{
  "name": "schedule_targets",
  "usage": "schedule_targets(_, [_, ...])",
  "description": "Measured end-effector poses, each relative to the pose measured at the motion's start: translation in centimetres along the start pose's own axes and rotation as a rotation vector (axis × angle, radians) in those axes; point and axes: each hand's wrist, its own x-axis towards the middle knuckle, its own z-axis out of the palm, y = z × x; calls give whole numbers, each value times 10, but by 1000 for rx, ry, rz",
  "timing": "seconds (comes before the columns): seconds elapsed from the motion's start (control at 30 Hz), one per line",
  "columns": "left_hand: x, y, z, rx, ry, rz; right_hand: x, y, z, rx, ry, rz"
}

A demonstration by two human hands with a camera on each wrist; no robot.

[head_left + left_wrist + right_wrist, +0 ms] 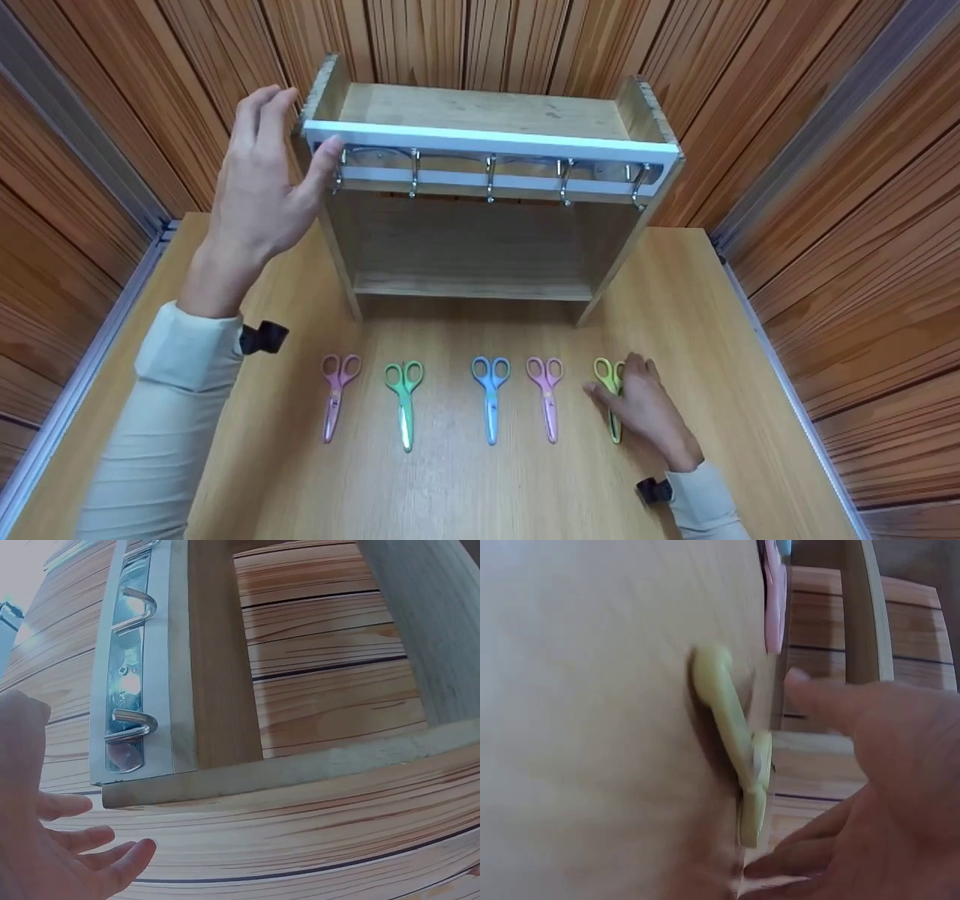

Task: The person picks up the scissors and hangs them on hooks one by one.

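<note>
At the far left, the left hand (262,180) is raised with its fingers extended and the thumb spread apart from them. It grips nothing; it is near the left end of the hook rail (465,137), which runs crosswise on the wooden shelf unit (480,109). The left wrist view shows a gap between the fingers and the unit's corner. Below the unit, five pairs of scissors lie on the tabletop (450,495), handles toward the unit, blades toward the wearer. In order: purple-pink scissors (334,399), tip slanted left; green scissors (405,401); blue scissors (491,399), axis nearly straight; pink scissors (548,397), tip slightly right; and yellow-green scissors (730,720), the rightmost pair, long axis front to back, tip slightly right of the handles. The right hand (649,409) spans this last pair, thumb left, fingers right, spread and not pinching. Whether the hand touches the scissors cannot be determined.
</note>
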Motion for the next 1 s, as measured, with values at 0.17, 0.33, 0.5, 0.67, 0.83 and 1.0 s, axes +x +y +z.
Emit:
schedule_targets(0.17, [5, -2, -1, 10, -39, -30, -8, -10, 4, -62, -39, 68])
schedule_targets(0.33, [11, 0, -1, 53, -71, -28, -12, -19, 9, -118, -45, 54])
schedule_targets(0.5, [21, 8, 2, 112, -145, -23, -11, -25, 9, -156, -19, 64])
schedule_targets(0.67, [28, 12, 6, 167, -243, -23, -11, -26, 9, -191, -30, 82])
schedule_targets(0.83, [33, 12, 4, 165, -320, -15, -12, -27, 11, -225, 22, 50])
schedule_targets(1.0, [37, 10, 1, 208, -395, 7, -13, -26, 15, -257, 117, 4])
